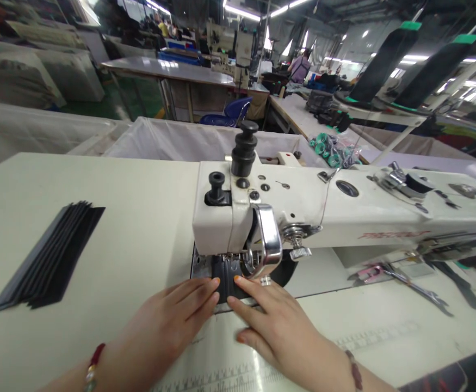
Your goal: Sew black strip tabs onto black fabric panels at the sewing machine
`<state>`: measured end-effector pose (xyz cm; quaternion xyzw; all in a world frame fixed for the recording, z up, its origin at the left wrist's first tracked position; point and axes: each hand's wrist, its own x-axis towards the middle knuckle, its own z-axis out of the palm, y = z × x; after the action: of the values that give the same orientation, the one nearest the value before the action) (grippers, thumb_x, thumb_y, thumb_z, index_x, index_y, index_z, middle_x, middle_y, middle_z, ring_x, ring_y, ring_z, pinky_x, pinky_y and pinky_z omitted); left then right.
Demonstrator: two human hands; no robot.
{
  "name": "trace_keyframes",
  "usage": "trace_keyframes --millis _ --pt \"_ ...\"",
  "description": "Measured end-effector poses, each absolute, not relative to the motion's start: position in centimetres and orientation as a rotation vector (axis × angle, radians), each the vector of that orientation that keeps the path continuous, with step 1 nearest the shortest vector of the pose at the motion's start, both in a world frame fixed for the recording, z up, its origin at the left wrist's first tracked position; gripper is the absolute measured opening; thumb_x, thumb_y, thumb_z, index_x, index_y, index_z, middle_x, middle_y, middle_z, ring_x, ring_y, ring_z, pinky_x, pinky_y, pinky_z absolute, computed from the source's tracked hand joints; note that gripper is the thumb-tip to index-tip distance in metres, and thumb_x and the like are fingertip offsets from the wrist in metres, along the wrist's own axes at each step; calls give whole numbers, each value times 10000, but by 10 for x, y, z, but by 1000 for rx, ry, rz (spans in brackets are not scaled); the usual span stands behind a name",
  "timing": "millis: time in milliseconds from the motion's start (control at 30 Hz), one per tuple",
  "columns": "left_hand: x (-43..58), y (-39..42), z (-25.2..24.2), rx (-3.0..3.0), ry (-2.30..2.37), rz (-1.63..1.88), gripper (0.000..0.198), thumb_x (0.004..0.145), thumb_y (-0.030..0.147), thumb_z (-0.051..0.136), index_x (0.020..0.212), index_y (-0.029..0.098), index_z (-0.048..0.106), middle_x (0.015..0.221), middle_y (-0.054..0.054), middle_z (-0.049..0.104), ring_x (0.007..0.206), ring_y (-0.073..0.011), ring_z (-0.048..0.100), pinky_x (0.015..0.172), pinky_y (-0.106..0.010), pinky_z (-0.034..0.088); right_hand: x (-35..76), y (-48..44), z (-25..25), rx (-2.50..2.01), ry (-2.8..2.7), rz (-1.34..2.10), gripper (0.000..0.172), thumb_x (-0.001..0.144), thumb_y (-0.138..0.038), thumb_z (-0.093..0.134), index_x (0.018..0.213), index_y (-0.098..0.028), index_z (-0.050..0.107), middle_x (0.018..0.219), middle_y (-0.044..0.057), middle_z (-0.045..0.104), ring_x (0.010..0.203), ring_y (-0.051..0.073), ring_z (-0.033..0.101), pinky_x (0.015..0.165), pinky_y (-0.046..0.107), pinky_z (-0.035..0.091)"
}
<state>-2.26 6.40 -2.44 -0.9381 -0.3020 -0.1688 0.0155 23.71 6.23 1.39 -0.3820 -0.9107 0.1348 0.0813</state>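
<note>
A white sewing machine (303,201) stands in front of me, its needle area partly hidden behind a shiny metal guard (269,239). Under the presser foot lies a dark strip of material (223,280). My left hand (172,316) rests on the strip's left side, fingers stretched out flat. On its right side, my right hand (274,321) presses with its fingertips, the fingers spread. Between the two hands a narrow stretch of the strip shows. Neither hand is wrapped around anything.
A fanned stack of dark strips (52,256) lies on the table at left. Pink-handled snips (370,274) and a metal tool (419,291) lie under the machine arm at right. Two black thread cones (384,65) stand behind. A printed ruler scale (229,378) runs along the front.
</note>
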Motion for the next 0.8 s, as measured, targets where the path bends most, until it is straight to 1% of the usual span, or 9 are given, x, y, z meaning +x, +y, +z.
trace_keyframes --millis 133,300,367,500,633,733,800 --pt "-20 65 -18 -2849 -899 -513 364 910 24 364 1219 75 549 1261 -146 578 1139 -265 545 867 -389 556 237 64 15 -1142 -2725 397 456 936 -512 453 1327 -285 518 1432 66 439 1284 248 434 1063 429 383" --pt "-19 65 -12 -2798 -868 -516 374 927 45 306 1184 73 576 1208 -143 611 1080 -255 573 809 -363 562 237 65 15 -1149 -2730 421 472 935 -536 436 1334 -293 508 1428 58 444 1279 245 438 1069 424 376" --pt "-19 65 -11 -2804 -875 -506 371 927 47 313 1189 75 573 1213 -145 607 1082 -257 569 817 -366 555 237 66 14 -1140 -2733 423 476 933 -536 438 1334 -289 508 1417 66 456 1287 245 429 1068 422 376" --pt "-18 66 -10 -2816 -902 -517 344 918 43 366 1188 96 573 1227 -129 597 1107 -243 555 880 -363 526 238 67 12 -1124 -2730 393 476 927 -528 461 1335 -289 511 1390 81 483 1304 259 405 1051 431 390" --pt "-17 71 -6 -2832 -889 -552 310 939 76 372 1172 84 576 1199 -137 608 1082 -236 567 895 -373 521 238 70 10 -1126 -2712 365 461 920 -520 482 1317 -290 533 1299 82 561 1267 260 445 1038 434 406" --pt "-16 77 -3 -2834 -869 -593 300 950 89 365 1170 69 567 1180 -147 614 1075 -235 574 885 -375 530 237 73 8 -1119 -2693 356 454 921 -513 484 1316 -293 529 1221 75 605 1266 255 444 1061 446 376" --pt "-16 81 -2 -2823 -839 -618 292 948 85 367 1160 62 566 1152 -151 623 1072 -237 577 874 -379 539 237 76 7 -1111 -2689 360 445 925 -506 482 1314 -295 526 1222 77 599 1276 257 432 1074 457 353"
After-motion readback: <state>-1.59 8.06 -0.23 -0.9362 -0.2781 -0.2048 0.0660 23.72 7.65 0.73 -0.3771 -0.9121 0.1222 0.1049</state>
